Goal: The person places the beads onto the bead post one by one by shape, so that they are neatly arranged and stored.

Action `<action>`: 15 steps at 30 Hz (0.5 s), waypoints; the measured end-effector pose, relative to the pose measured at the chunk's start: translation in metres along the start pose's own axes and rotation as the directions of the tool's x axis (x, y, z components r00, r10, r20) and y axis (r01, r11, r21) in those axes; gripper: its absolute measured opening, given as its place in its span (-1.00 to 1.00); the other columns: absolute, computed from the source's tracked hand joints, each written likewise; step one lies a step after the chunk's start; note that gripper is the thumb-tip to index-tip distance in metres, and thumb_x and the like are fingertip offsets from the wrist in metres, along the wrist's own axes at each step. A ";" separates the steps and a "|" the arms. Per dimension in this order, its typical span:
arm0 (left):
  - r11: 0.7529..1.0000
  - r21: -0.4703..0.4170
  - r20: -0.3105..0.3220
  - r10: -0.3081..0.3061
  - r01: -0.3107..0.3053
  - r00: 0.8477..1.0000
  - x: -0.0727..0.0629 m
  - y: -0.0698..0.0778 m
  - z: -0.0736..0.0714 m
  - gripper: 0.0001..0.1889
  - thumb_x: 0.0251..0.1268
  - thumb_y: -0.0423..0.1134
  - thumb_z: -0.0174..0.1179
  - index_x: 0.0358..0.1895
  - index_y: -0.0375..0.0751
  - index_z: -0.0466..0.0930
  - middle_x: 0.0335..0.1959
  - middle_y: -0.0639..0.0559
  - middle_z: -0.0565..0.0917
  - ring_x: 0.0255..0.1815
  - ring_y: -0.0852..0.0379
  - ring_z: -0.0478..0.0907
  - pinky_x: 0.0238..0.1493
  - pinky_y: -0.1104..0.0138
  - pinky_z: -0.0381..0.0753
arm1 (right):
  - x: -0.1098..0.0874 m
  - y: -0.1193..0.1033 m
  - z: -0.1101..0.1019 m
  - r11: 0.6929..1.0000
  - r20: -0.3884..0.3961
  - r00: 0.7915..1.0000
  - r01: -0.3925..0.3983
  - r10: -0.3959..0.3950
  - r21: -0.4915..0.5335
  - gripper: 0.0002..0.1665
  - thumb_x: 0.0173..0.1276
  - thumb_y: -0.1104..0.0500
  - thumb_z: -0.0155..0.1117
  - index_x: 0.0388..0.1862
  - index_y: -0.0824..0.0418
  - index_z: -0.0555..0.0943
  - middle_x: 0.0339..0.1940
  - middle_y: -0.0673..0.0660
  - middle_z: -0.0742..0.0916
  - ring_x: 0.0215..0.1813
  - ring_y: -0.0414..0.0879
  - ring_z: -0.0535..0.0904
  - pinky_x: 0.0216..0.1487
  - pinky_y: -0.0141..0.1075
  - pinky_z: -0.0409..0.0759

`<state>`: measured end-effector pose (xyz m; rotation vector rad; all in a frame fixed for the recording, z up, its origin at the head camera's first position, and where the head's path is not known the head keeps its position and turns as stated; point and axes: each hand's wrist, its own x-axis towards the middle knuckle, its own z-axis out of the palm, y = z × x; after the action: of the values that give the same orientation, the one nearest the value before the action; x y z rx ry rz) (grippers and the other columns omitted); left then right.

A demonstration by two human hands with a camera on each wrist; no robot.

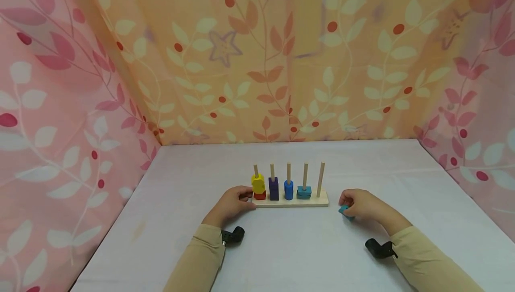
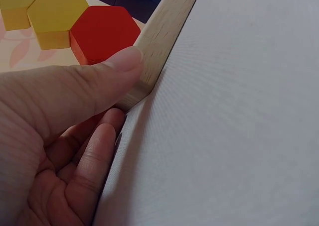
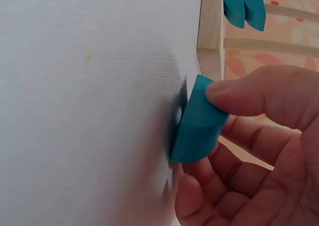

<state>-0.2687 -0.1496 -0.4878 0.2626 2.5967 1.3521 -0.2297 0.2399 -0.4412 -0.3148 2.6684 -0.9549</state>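
Observation:
A wooden peg board (image 1: 291,203) with several upright pegs stands on the table. My left hand (image 1: 232,202) grips its left end, thumb on the front edge beside the red hexagonal block (image 2: 104,34). Yellow blocks (image 1: 258,184) sit above the red on the leftmost peg. Purple blocks (image 1: 273,189), blue blocks (image 1: 288,190) and teal blocks (image 1: 304,192) are on the following pegs; the rightmost peg (image 1: 320,180) is bare. To the right of the board, my right hand (image 1: 364,207) pinches a loose teal block (image 3: 197,126) with one curved side, close to the tabletop.
A white cloth (image 1: 297,247) covers the table. Patterned curtains (image 1: 257,59) hang behind it and along both sides. Each wrist carries a small black camera, one on the left (image 1: 234,235) and one on the right (image 1: 380,248).

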 end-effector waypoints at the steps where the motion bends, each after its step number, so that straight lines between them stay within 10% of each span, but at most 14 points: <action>1: 1.000 -0.002 0.002 0.001 -0.001 1.000 0.000 0.000 0.000 -0.42 -0.10 -0.06 0.41 0.10 -0.05 0.52 0.03 0.06 0.55 0.02 0.14 0.50 0.09 0.20 0.48 | 0.000 0.000 0.000 1.000 0.000 1.000 0.002 -0.002 -0.006 -0.82 0.03 0.37 0.30 -0.38 0.21 0.52 -0.50 0.05 0.52 -0.43 -0.09 0.41 -0.45 -0.29 0.42; 15: 1.000 -0.012 0.007 -0.009 0.009 1.000 0.000 0.000 0.000 -0.43 -0.10 -0.05 0.41 0.10 -0.03 0.52 0.05 0.08 0.54 0.02 0.14 0.50 0.10 0.21 0.48 | 0.007 -0.010 -0.042 0.991 -0.067 0.995 0.076 -0.068 0.109 -0.59 0.16 0.23 0.28 0.00 0.30 0.48 -0.33 0.12 0.54 -0.34 -0.04 0.44 -0.40 -0.29 0.45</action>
<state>-0.2682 -0.1497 -0.4878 0.2531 2.5796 1.3609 -0.2493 0.2545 -0.4050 -0.3639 2.6633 -1.1495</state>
